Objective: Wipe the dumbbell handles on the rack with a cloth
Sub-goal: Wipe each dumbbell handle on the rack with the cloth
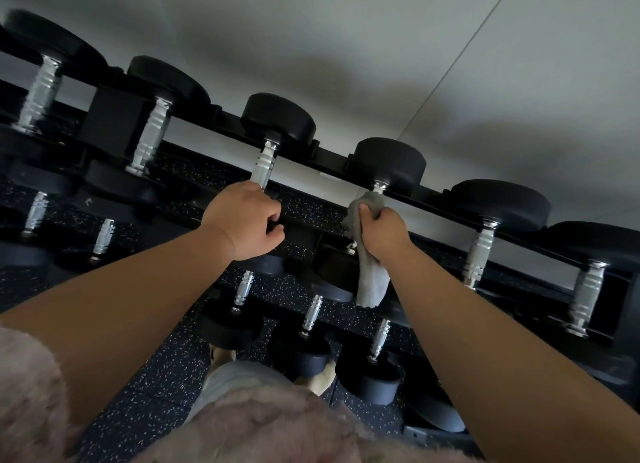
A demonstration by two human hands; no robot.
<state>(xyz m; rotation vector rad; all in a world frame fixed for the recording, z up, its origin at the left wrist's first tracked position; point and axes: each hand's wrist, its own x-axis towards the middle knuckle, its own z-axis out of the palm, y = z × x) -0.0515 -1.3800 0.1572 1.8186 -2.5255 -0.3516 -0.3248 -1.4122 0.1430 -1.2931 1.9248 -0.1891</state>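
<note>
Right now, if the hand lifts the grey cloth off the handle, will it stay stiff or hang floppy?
Probably floppy: the cloth hangs limp below the right hand. Likely light, since that hand bunches it around the dumbbell handle. It looks soft, so it should hardly slip on metal.

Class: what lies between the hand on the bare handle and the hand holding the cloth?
Head view: no dumbbell; between left hand on its handle and right hand with the cloth, only black rack and speckled floor.
</note>
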